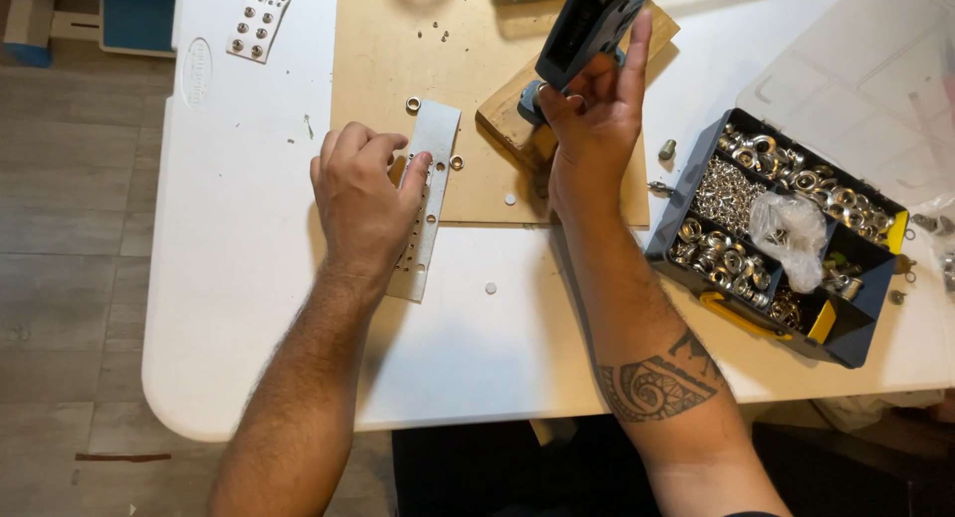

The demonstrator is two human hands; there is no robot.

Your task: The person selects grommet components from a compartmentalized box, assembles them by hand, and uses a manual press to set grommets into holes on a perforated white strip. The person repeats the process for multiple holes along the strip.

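Note:
My left hand (363, 194) rests on a grey punched strip (430, 179) that lies across the near edge of a brown board (398, 69); its fingers press the strip flat. My right hand (595, 129) is wrapped around the blue handle of a press tool (589, 24), which stands on a wooden block (512, 119) on the board. Two metal eyelets (413, 104) lie loose beside the strip, one above it and one to its right.
A dark compartment box (776, 233) of metal eyelets and a small plastic bag sits at the right on the white table (249, 278). A second strip with set eyelets (261, 17) lies at the back left. Small punched discs dot the table.

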